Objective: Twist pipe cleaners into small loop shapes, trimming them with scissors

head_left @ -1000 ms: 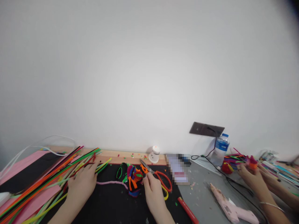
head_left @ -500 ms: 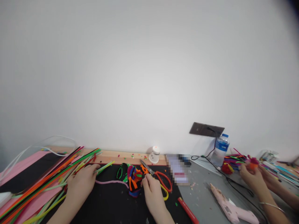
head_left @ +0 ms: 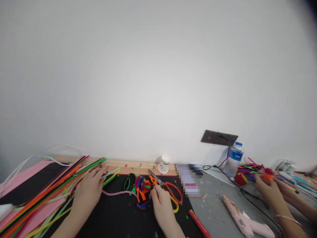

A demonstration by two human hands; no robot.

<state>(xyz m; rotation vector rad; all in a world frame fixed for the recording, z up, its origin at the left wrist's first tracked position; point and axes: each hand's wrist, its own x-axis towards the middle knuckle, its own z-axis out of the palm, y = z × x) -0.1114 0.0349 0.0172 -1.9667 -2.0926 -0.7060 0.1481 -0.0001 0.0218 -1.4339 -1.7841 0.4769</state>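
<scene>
My left hand (head_left: 89, 191) lies over a pile of long pipe cleaners (head_left: 56, 185) in orange, green, yellow and red, its fingers stretched out on top. Pale green and yellow ends (head_left: 112, 177) stick out beyond the fingertips. My right hand (head_left: 162, 205) is closed in a pinch at the right edge of a small multicoloured pipe-cleaner bundle (head_left: 141, 195), blue, orange and red. Its fingertips are partly hidden. From the bundle a pink pipe cleaner (head_left: 120, 192) runs left towards my left hand. Scissors (head_left: 173, 191) with red and yellow handles lie half open just behind my right hand.
A paper cup (head_left: 163, 164) stands upside down by the wall. To the right lie a red-handled tool (head_left: 199, 223), a pink glue gun (head_left: 244, 218) and a black cable (head_left: 244, 191) beside a water bottle (head_left: 233, 160). A co-worker's hands (head_left: 272, 190) hold an orange and magenta piece.
My left hand has shifted slightly up and back over the pile, and its fingers have straightened. The pink pipe cleaner has moved a little. My right hand stays in place.
</scene>
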